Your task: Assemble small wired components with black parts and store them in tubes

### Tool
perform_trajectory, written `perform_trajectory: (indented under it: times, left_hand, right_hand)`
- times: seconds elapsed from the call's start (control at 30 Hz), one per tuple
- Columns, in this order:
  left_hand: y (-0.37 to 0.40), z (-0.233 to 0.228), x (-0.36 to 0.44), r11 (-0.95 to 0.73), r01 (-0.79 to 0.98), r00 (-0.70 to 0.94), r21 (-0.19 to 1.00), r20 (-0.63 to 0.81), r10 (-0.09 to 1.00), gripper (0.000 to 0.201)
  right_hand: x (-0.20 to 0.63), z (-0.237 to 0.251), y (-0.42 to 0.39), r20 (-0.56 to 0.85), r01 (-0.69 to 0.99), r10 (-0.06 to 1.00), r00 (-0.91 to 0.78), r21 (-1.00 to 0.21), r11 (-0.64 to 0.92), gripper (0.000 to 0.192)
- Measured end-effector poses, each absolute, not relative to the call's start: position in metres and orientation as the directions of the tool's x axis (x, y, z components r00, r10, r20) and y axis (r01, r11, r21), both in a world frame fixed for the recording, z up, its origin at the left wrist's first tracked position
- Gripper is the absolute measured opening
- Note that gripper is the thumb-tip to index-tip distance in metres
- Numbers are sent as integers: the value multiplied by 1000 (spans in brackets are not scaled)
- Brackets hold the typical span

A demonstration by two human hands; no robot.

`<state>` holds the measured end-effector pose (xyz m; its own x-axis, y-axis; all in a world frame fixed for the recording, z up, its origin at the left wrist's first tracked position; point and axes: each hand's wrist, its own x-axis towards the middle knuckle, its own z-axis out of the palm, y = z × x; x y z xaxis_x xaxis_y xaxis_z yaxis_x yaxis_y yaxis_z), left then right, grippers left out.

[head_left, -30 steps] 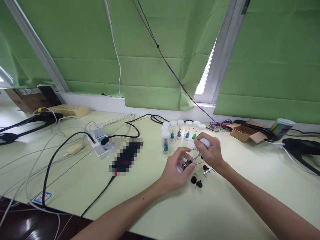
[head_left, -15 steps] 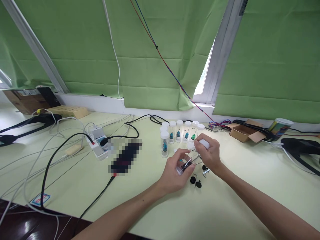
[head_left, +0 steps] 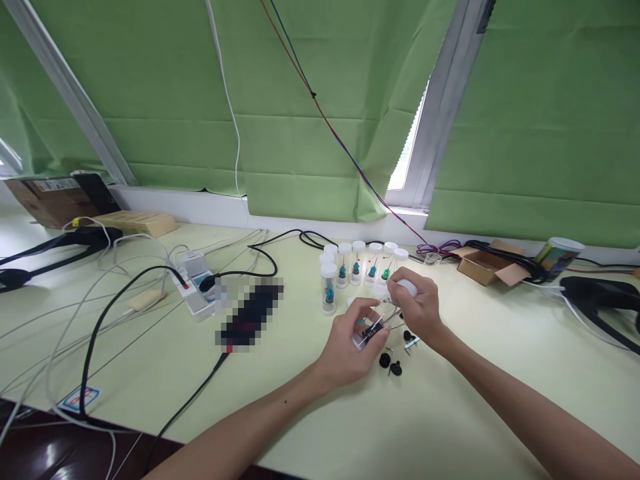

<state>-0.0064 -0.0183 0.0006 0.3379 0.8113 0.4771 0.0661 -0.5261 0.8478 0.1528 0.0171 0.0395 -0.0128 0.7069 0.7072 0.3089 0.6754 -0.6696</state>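
Note:
My left hand (head_left: 347, 340) is closed around a small clear jar (head_left: 361, 341), which lies tilted with its mouth to the right. Inside the jar is a dark part with thin metal pins (head_left: 372, 331). My right hand (head_left: 417, 303) grips a white-handled tool (head_left: 409, 287), and its thin metal shaft (head_left: 395, 315) points down-left to the jar's mouth. Fingers hide whether the shaft touches the dark part. Just beyond my hands stand several clear jars with white lids (head_left: 329, 290), holding teal and green parts. Black round knobs (head_left: 396, 369) and a small metal piece (head_left: 411, 343) lie below my right hand.
A power strip (head_left: 197, 297) with plugs and cables lies left, near a pixelated dark device (head_left: 253, 313). At the back right are an open cardboard box (head_left: 480, 267), a printed can (head_left: 557, 259) and a black frame (head_left: 600, 303). Another box (head_left: 47, 207) stands far left.
Hardly anything differs. Both hands keep their places and grips, and the whole view has shifted very slightly.

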Motion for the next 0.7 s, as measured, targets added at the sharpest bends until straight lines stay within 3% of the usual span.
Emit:
perform_trajectory:
  times: [0.3, 0.57, 0.7]
  left_hand:
    - [-16, -3, -7, -531, 86, 341, 843, 476, 811, 33]
    - [-13, 0, -8, -531, 117, 349, 839, 466, 813, 33]
    - [-11, 3, -9, -515, 157, 354, 843, 439, 826, 34]
  right_hand:
    - [156, 43, 17, 706, 366, 705, -61, -641, 674, 20]
    - [150, 49, 15, 661, 382, 750, -43, -682, 623, 21]
    - [147, 56, 10, 609, 351, 792, -46, -732, 584, 11]
